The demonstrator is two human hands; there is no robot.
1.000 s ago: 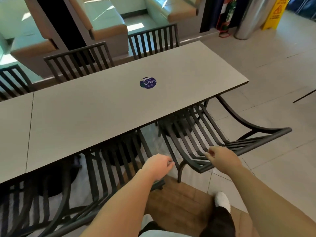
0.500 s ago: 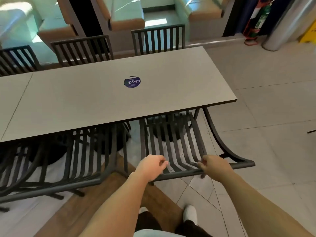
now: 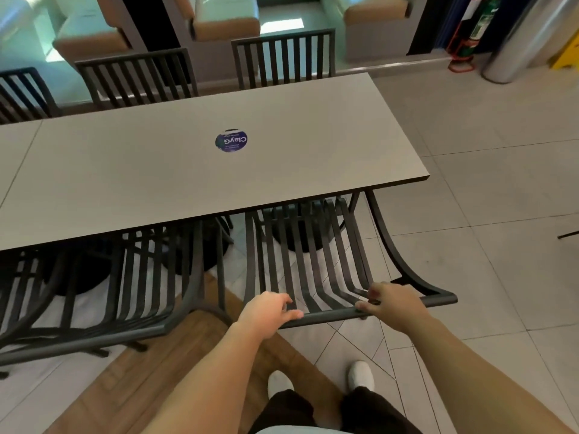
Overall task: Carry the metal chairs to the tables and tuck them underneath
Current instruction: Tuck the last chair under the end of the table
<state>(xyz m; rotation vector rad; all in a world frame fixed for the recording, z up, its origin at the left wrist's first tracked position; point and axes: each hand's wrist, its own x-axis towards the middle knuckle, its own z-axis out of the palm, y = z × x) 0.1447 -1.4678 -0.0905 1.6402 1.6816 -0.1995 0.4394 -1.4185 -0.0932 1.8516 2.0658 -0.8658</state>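
The chair, partly under the worktop, is gripped at its top rail by both hands: left, right.

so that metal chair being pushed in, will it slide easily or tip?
Metal chair looks rigid: slatted frame, so it likely won't flex. Both hands, left hand and right hand, hold its top rail; pushing that high could tip it. Should slide on smooth floor tiles.

A grey table bears a round blue sticker.
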